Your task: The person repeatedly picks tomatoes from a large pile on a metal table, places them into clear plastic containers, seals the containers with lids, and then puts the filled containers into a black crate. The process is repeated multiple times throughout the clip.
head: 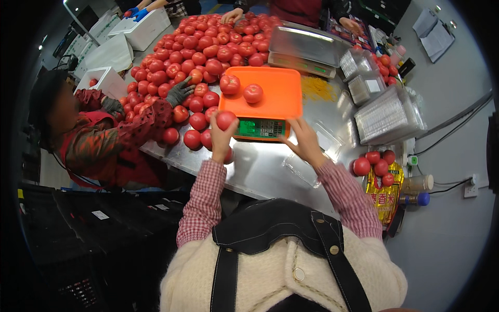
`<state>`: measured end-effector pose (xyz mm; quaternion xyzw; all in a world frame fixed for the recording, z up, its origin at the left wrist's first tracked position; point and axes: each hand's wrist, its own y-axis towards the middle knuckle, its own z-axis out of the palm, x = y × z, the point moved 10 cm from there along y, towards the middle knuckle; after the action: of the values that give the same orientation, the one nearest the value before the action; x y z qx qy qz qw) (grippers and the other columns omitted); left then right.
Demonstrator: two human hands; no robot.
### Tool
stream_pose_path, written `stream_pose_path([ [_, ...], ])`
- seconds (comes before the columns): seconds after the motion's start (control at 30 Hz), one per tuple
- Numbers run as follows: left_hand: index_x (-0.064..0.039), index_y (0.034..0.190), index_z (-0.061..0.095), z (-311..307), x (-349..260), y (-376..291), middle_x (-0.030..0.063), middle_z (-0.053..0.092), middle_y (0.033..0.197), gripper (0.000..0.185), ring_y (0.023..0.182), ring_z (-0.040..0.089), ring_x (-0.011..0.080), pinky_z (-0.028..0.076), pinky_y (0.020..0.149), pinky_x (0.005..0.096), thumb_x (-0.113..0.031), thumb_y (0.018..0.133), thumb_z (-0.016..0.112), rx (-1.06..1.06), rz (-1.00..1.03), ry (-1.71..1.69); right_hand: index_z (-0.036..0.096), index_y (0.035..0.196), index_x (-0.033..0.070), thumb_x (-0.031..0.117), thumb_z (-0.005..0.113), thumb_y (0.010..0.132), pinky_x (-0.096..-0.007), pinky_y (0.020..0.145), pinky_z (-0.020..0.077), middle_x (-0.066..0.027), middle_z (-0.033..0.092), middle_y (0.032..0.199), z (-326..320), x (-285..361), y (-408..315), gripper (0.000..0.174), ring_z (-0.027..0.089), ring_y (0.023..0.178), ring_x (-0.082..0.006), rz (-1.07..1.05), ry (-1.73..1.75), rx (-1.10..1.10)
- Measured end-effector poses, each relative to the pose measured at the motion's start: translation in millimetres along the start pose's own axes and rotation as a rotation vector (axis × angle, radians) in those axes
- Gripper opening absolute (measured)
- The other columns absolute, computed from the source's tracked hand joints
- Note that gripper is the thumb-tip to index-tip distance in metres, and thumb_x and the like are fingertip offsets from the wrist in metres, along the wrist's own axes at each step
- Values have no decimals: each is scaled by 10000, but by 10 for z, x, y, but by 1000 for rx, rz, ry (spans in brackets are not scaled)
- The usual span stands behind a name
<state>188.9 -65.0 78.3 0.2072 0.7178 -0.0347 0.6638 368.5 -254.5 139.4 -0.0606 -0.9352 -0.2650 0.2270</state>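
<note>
My left hand (222, 136) holds a red tomato (226, 120) just off the lower left corner of the orange scale pan (278, 93). Two tomatoes, one of them at the pan's left edge (230, 84) and the other nearer its middle (253, 93), rest on the pan. Below it shows the scale's lit green display and keypad (260, 128). My right hand (303, 140), a little blurred and holding nothing, has its fingers spread at the pan's lower right corner. Beneath and beside it, clear plastic trays (302, 168) lie on the metal table (257, 167).
A large tomato heap (195, 46) covers the table's far left, where a co-worker's gloved hand (180, 92) reaches in. A second scale (304, 46), yellow rubber bands (317, 89) and stacked clear trays (386, 117) stand beyond and right. Several tomatoes (374, 162) sit at the right edge.
</note>
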Motion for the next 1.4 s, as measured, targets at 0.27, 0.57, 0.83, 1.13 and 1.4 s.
stream_pose_path([
  [0.27, -65, 1200, 468, 608, 396, -1042, 115, 553, 1104, 601, 999, 558, 227, 460, 866, 327, -257, 714, 765, 467, -226, -54, 433, 1266, 131, 335, 730, 702, -475, 880, 426, -210, 469, 1197, 1902, 142, 2255, 669, 485, 1071, -371, -1, -239, 353],
  [0.57, -82, 1125, 502, 1306, 739, -1506, 174, 320, 1405, 471, 975, 560, 210, 526, 651, 260, -242, 755, 747, 896, -421, -345, 458, 1187, 60, 261, 618, 852, -322, 790, 514, -92, 528, 1103, 264, -882, 288, 422, 551, 1003, -206, 465, 1208, -356],
  [0.83, -59, 1152, 498, 1456, 687, -1976, 211, 315, 1423, 450, 1166, 448, 209, 428, 892, 296, -265, 803, 694, 1196, -758, -304, 424, 1229, 108, 235, 632, 850, -326, 841, 478, -93, 504, 1155, 595, -1218, -1669, 451, 508, 1049, -195, 915, 1282, -501],
  [1.13, -75, 1098, 491, 1456, 528, -2018, 183, 276, 1439, 365, 943, 553, 169, 514, 645, 241, -207, 817, 684, 1083, -588, -371, 417, 1260, 43, 224, 581, 847, -388, 939, 408, -199, 435, 1243, 467, -658, -1523, 480, 476, 1121, -339, 476, 250, -111],
  [1.4, -85, 1111, 482, 1499, 652, -2183, 191, 312, 1411, 390, 1072, 501, 201, 510, 729, 263, -221, 813, 693, 1057, -598, -322, 288, 1362, 100, 327, 452, 938, -322, 703, 560, -170, 428, 1232, 695, -1181, -2033, 508, 603, 927, -291, 1182, 804, -120],
])
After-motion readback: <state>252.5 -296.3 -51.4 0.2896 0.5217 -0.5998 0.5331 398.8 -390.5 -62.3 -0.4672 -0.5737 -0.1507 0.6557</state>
